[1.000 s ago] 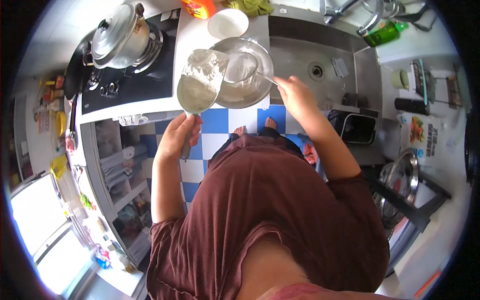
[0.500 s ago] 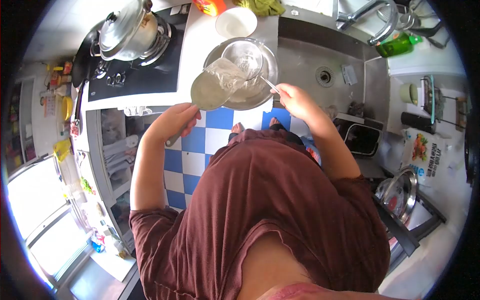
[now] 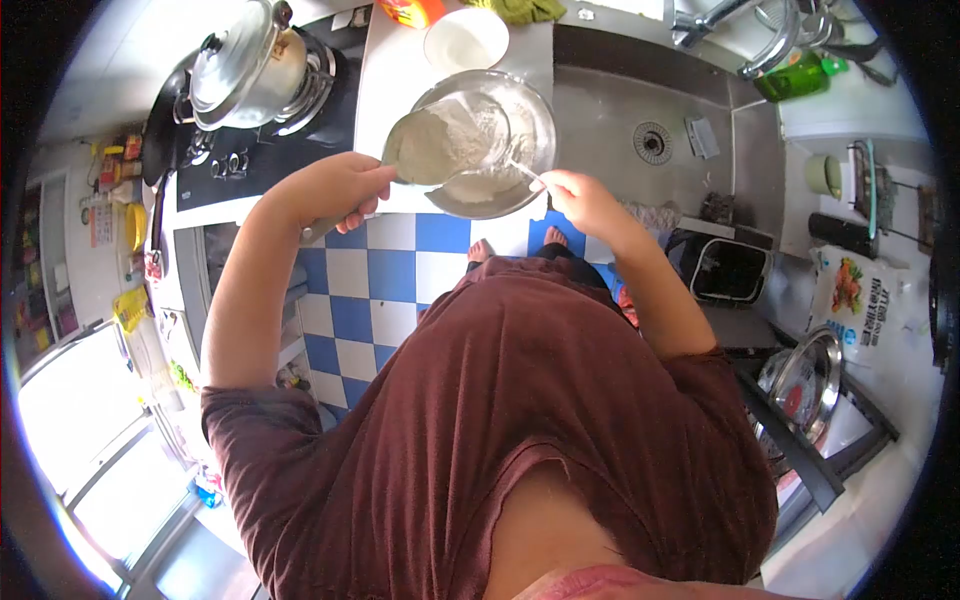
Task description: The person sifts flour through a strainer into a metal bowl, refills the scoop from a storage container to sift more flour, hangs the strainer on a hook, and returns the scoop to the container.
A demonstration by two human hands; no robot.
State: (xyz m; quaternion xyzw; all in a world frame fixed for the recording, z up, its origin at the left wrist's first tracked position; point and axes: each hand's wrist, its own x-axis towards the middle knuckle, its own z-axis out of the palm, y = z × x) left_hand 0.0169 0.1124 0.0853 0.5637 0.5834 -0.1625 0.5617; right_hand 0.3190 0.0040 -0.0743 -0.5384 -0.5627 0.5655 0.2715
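My left hand is wrapped round the handle of a scoop, which is tipped over the metal bowl. White powder, which looks like flour, spreads from the scoop's mouth towards the bowl's middle. Between thumb and fingers, my right hand pinches the thin handle of a round strainer held over the same bowl. The scoop and powder cover much of the strainer, so its mesh is hard to make out. Powder also lies in the bowl below.
A white bowl stands behind the metal bowl. To the left, a lidded pot sits on the gas stove. The steel sink and tap are on the right. A green bottle lies by the tap.
The scoop has tilted further and moved slightly up and left with my left hand. More white powder now shows at its mouth and over the strainer. My right hand has shifted slightly.
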